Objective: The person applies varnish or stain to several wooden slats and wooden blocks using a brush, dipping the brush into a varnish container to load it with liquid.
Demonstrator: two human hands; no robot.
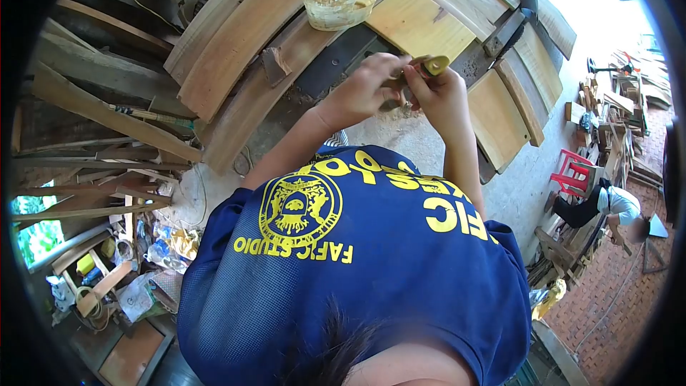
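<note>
My right hand [444,93] is closed around a small tool with a rounded yellow end [436,65]; the rest of it is hidden by my fingers. Close beside it, my left hand [368,86] has its fingers curled in toward the same tool. What the left fingers pinch is blurred and mostly covered. Just beyond my hands lies a pale yellowish board [418,18]. An open, stained plastic tub [339,7] with its lid raised stands to the left of that board. A small wood offcut [275,66] rests on a long plank [243,111].
Curved planks [236,36] spread across the far left. A dark tool with a black strap-like end [513,32] lies among boards at right. Further right are a red plastic chair [573,171], stacked timber [607,118] and a bending person [618,204] in a conical hat.
</note>
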